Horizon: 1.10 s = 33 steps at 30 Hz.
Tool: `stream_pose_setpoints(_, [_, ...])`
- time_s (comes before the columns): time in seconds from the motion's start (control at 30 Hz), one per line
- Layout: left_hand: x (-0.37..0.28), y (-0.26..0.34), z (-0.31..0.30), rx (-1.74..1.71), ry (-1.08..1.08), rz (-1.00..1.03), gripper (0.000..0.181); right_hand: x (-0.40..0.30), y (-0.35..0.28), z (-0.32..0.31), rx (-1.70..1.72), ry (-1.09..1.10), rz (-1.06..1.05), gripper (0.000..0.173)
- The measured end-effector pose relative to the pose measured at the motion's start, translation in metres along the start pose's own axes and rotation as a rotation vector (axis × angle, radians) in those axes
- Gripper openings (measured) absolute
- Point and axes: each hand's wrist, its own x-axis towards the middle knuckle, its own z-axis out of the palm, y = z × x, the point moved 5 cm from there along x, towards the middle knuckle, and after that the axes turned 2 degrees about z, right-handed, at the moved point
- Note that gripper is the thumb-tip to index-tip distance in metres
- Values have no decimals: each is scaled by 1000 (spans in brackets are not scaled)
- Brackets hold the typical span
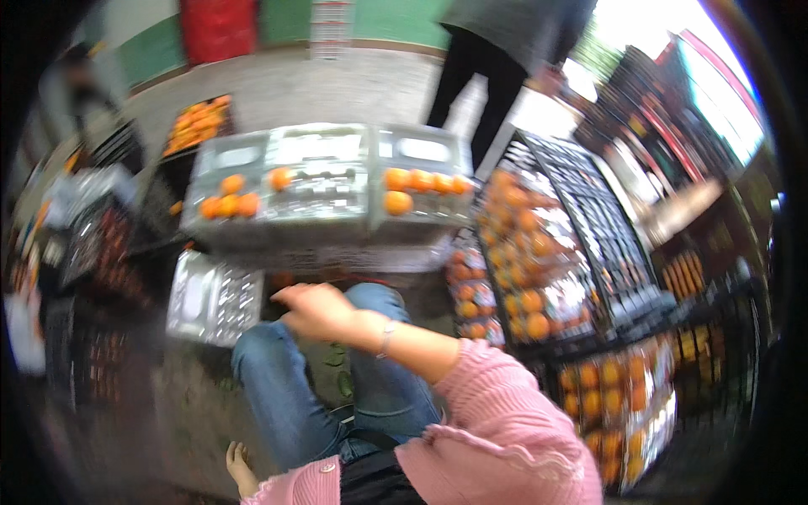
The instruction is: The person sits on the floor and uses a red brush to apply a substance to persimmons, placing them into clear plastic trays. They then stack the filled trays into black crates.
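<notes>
My right hand [319,309] is over my knees with thumb and fingers apart. It appears to hold nothing, though motion blurs it. My left hand [240,468] hangs low beside my left thigh, fingers slightly curled and nothing visible in them. In front of me stand three stacks of clear plastic clamshell packs with raised lids. The left pack [196,221] holds several oranges; one orange [279,178] sits in the middle pack [315,205]. Several more oranges [398,203] are in the right pack [429,218]. Beside my left knee lies another clear plastic pack [214,300].
Right of me, black crates [549,353] hold clear packs of oranges [533,252]. A crate of loose oranges [197,125] stands at the back left. A person in black trousers [473,82] stands beyond the packs; another person [79,82] is blurred at far left.
</notes>
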Motion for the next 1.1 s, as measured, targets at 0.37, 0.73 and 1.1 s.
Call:
stream_pose_setpoints(0.37, [-115,-297,-112,321,466,-322,24,9,5,62,-499,-309,-54,42])
stream_pose_setpoints(0.73, [-177,-146,-66,443,866,-75,29,63,0,134,129,-658,-115,42])
stream_pose_setpoints(1.1, [-297,-203,-34,265,1103,-348,33,59,-100,211,166,-992,-357,41])
